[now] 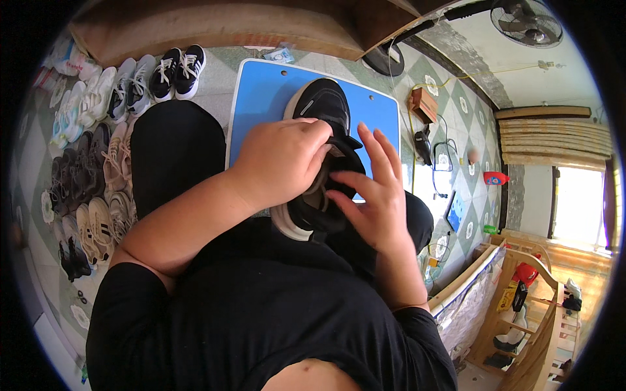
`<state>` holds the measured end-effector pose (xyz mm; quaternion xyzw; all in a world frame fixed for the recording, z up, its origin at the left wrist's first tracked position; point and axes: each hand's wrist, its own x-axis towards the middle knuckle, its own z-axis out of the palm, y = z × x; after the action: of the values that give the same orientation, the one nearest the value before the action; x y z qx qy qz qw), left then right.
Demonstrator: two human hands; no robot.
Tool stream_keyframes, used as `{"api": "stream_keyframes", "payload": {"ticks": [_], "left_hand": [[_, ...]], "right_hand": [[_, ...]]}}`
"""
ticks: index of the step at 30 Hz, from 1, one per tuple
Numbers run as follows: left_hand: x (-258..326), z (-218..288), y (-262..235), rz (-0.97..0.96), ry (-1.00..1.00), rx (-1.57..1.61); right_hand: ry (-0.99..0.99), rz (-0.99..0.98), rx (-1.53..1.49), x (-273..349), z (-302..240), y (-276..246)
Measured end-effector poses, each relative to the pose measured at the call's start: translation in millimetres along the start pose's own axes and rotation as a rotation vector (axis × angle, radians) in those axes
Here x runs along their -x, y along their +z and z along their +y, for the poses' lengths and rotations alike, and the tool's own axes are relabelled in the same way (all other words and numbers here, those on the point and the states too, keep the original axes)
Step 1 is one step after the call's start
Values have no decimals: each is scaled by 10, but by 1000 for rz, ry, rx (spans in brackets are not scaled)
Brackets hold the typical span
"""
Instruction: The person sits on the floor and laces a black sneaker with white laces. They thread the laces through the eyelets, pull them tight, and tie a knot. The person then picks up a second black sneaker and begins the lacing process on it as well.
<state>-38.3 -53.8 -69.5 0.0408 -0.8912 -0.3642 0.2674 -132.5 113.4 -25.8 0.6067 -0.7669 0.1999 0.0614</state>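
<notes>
Left grip (283, 153) clamped on the black shoe's (323, 101) upper, right grip (381, 205) parted at its mouth.
They seem to be spreading the opening; the next move likely calls for a steady left hold. The toe points ahead of the left grip, over the blue worktop (257, 94). Well right of both, a wooden crib (552, 319) holds shoes (510, 340).

Tiled room lit from the right

A floor of green and white tiles (225, 62) in a diamond pattern runs across the room. A brown wooden cabinet (215, 29) spans the far side. To the far right, a black fan (527, 23) stands out against a pale wall (538, 78) with grey bare patches. At right, daylight glares through a window (577, 202) beside a gathered beige curtain (554, 142); nearer stands a pale wooden slatted crib (550, 322).
</notes>
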Motion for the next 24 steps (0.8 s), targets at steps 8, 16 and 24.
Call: {"api": "stream_keyframes", "payload": {"ticks": [8, 16, 24], "left_hand": [[67, -3, 55, 105, -35, 60], [143, -54, 150, 217, -12, 195], [121, -10, 64, 180, 239, -12]], "right_hand": [[88, -458, 255, -284, -38, 114], [33, -377, 215, -244, 21, 223], [378, 231, -1673, 150, 551, -101]]}}
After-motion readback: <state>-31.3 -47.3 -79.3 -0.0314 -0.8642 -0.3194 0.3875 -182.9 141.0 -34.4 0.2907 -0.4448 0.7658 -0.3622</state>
